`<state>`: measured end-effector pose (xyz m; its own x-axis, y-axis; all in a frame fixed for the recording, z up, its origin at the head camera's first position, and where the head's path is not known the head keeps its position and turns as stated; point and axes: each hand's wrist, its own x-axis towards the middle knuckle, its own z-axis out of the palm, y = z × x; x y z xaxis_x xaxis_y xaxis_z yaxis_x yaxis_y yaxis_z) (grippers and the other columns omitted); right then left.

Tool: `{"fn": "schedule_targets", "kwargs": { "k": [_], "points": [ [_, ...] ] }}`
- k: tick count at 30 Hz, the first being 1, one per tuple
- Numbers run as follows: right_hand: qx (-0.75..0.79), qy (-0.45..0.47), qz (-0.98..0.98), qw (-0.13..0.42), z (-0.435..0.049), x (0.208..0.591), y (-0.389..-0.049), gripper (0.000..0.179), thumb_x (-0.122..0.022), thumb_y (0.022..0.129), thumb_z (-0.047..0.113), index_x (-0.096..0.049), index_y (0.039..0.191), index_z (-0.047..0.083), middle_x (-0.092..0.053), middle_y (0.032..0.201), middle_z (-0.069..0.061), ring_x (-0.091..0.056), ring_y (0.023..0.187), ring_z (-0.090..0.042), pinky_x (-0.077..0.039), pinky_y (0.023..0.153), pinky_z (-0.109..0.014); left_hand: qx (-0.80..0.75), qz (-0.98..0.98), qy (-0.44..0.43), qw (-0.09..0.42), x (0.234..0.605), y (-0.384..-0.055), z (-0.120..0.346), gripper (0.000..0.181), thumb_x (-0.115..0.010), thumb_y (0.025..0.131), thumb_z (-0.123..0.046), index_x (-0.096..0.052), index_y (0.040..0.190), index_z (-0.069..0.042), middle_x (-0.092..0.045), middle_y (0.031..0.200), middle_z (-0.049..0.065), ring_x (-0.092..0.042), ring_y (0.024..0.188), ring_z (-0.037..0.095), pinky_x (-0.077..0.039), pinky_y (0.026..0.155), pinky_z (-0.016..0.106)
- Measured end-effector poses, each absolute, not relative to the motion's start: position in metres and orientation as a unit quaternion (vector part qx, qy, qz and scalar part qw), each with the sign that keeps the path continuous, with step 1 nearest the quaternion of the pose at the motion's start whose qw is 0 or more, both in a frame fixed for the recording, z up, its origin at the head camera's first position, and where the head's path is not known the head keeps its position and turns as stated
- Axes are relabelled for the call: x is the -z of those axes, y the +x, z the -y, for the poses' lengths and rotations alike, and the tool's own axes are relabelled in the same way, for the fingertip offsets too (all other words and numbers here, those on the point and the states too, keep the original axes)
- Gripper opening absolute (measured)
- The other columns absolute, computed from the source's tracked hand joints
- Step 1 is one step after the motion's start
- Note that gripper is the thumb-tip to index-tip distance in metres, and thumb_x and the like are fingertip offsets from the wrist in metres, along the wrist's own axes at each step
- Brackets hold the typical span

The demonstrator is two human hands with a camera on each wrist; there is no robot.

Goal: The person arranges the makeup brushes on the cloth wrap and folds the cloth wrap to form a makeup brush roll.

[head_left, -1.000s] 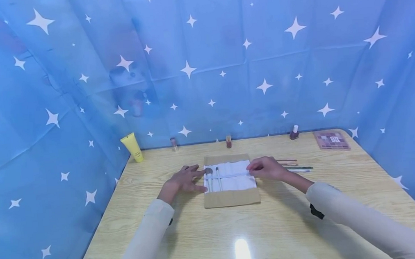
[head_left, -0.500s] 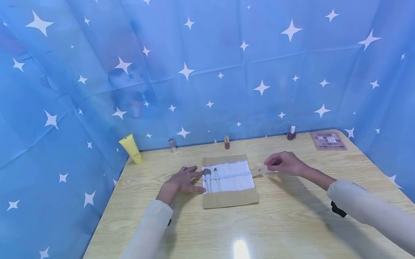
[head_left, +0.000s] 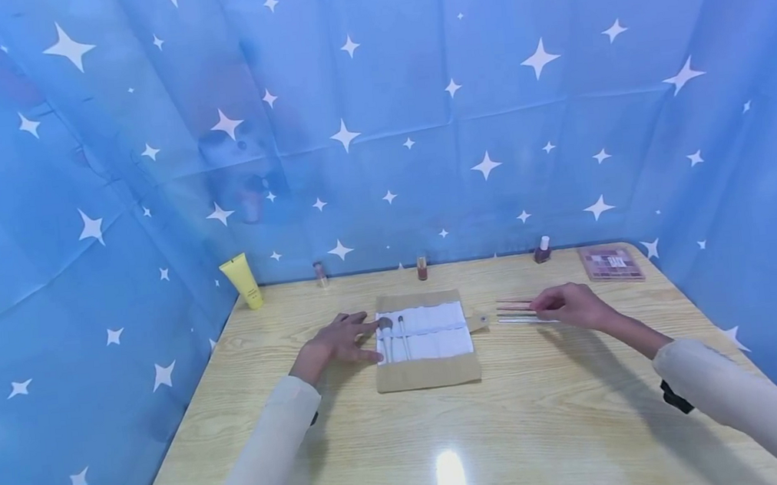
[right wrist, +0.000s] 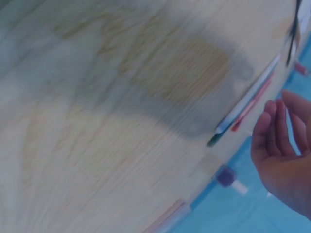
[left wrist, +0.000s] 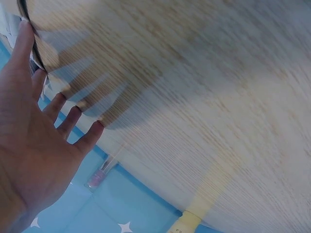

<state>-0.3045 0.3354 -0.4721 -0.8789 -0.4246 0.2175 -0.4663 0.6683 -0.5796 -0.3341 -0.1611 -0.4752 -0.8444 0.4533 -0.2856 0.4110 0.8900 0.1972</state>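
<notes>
A tan brush roll (head_left: 431, 375) with a white pocketed lining lies unfolded on the table. In its left pockets are a fluffy makeup brush (head_left: 388, 339) and a slimmer makeup brush (head_left: 404, 338). My left hand (head_left: 340, 341) rests at the roll's left edge with its fingers spread, and in the left wrist view the fingertips (left wrist: 87, 138) touch the table. My right hand (head_left: 570, 307) hovers over several thin pencil-like sticks (head_left: 516, 321) to the right of the roll. In the right wrist view its fingers (right wrist: 272, 128) are loosely bent, apart from the sticks (right wrist: 250, 99).
A snap tab (head_left: 479, 322) sticks out from the roll's right side. Along the table's back edge stand a yellow tube (head_left: 242, 281), a small pinkish bottle (head_left: 320, 274), a dark red bottle (head_left: 421, 267) and a purple nail polish (head_left: 542, 250). A makeup palette (head_left: 611, 263) lies at the back right.
My right hand has moved right, from the roll's right edge to over the pencil-like sticks. That uncovers the snap tab. My left hand has stayed at the roll's left edge.
</notes>
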Motion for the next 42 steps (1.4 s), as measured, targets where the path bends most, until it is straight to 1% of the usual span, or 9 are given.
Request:
{"fn": "schedule_targets", "kwargs": {
  "k": [4, 9, 13, 19, 23, 30, 35, 38, 42],
  "points": [
    [-0.318, 0.237, 0.917, 0.038, -0.348, 0.479, -0.304, 0.012, -0.077, 0.090, -0.001, -0.078, 0.102, -0.002, -0.078, 0.090, -0.008, -0.074, 0.081, -0.016, -0.058, 0.070, -0.021, -0.065, -0.958, 0.228, 0.161, 0.477, -0.335, 0.163, 0.083, -0.065, 0.092, -0.067, -0.036, 0.162, -0.034, -0.022, 0.172, 0.005, -0.017, 0.158, 0.037, -0.029, 0.120, 0.063],
    [-0.298, 0.231, 0.925, 0.039, -0.358, 0.484, -0.301, 0.012, -0.079, 0.087, -0.003, -0.079, 0.100, -0.001, -0.078, 0.092, -0.012, -0.074, 0.081, -0.022, -0.059, 0.071, -0.024, -0.070, -0.957, 0.232, 0.157, 0.477, -0.335, 0.164, 0.083, -0.067, 0.093, -0.065, -0.037, 0.162, -0.032, -0.022, 0.172, 0.007, -0.017, 0.157, 0.039, -0.029, 0.119, 0.064],
    [-0.274, 0.240, 0.930, 0.044, -0.363, 0.489, -0.300, 0.013, -0.079, 0.086, -0.005, -0.079, 0.097, 0.000, -0.078, 0.093, -0.013, -0.073, 0.078, -0.020, -0.059, 0.069, -0.026, -0.067, -0.958, 0.231, 0.157, 0.476, -0.334, 0.163, 0.083, -0.066, 0.092, -0.066, -0.036, 0.162, -0.033, -0.022, 0.172, 0.006, -0.017, 0.157, 0.038, -0.029, 0.120, 0.064],
    [-0.243, 0.243, 0.938, 0.037, -0.364, 0.493, -0.297, 0.012, -0.080, 0.085, -0.003, -0.080, 0.094, 0.005, -0.077, 0.088, -0.006, -0.066, 0.073, -0.011, -0.052, 0.064, -0.025, -0.058, -0.959, 0.231, 0.156, 0.476, -0.334, 0.163, 0.085, -0.065, 0.092, -0.069, -0.035, 0.163, -0.033, -0.021, 0.173, 0.005, -0.018, 0.158, 0.037, -0.030, 0.119, 0.063],
    [-0.234, 0.243, 0.941, 0.029, -0.364, 0.494, -0.294, 0.012, -0.081, 0.085, 0.000, -0.080, 0.095, 0.008, -0.078, 0.088, -0.003, -0.065, 0.074, -0.008, -0.052, 0.065, -0.025, -0.058, -0.959, 0.229, 0.158, 0.476, -0.334, 0.163, 0.084, -0.065, 0.092, -0.069, -0.035, 0.163, -0.034, -0.021, 0.173, 0.005, -0.018, 0.158, 0.036, -0.030, 0.119, 0.063],
    [-0.232, 0.245, 0.941, 0.019, -0.367, 0.492, -0.286, 0.011, -0.081, 0.087, 0.002, -0.079, 0.097, 0.006, -0.075, 0.084, 0.002, -0.063, 0.072, -0.006, -0.051, 0.063, -0.025, -0.058, -0.959, 0.230, 0.158, 0.476, -0.334, 0.163, 0.084, -0.065, 0.092, -0.069, -0.035, 0.163, -0.034, -0.021, 0.172, 0.005, -0.018, 0.158, 0.036, -0.030, 0.119, 0.063],
    [-0.225, 0.252, 0.941, 0.006, -0.367, 0.489, -0.279, 0.010, -0.078, 0.090, 0.001, -0.078, 0.096, 0.008, -0.074, 0.083, 0.005, -0.059, 0.070, -0.004, -0.049, 0.061, -0.025, -0.065, -0.958, 0.227, 0.161, 0.475, -0.333, 0.163, 0.085, -0.066, 0.092, -0.068, -0.036, 0.163, -0.033, -0.022, 0.172, 0.006, -0.018, 0.157, 0.036, -0.030, 0.119, 0.063],
    [-0.220, 0.275, 0.936, 0.023, -0.367, 0.486, -0.276, 0.010, -0.077, 0.090, 0.000, -0.077, 0.095, 0.008, -0.073, 0.083, 0.004, -0.061, 0.070, -0.006, -0.050, 0.060, -0.026, -0.066, -0.958, 0.227, 0.160, 0.475, -0.332, 0.163, 0.085, -0.066, 0.092, -0.068, -0.036, 0.163, -0.033, -0.022, 0.172, 0.006, -0.018, 0.157, 0.035, -0.030, 0.119, 0.063],
    [-0.232, 0.334, 0.911, 0.075, -0.369, 0.484, -0.275, 0.013, -0.077, 0.088, -0.006, -0.076, 0.096, 0.004, -0.074, 0.084, -0.001, -0.068, 0.074, -0.013, -0.056, 0.062, -0.030, -0.068, -0.959, 0.226, 0.158, 0.475, -0.331, 0.162, 0.084, -0.066, 0.092, -0.067, -0.037, 0.162, -0.033, -0.022, 0.172, 0.006, -0.019, 0.157, 0.035, -0.031, 0.119, 0.062]
  ]
}}
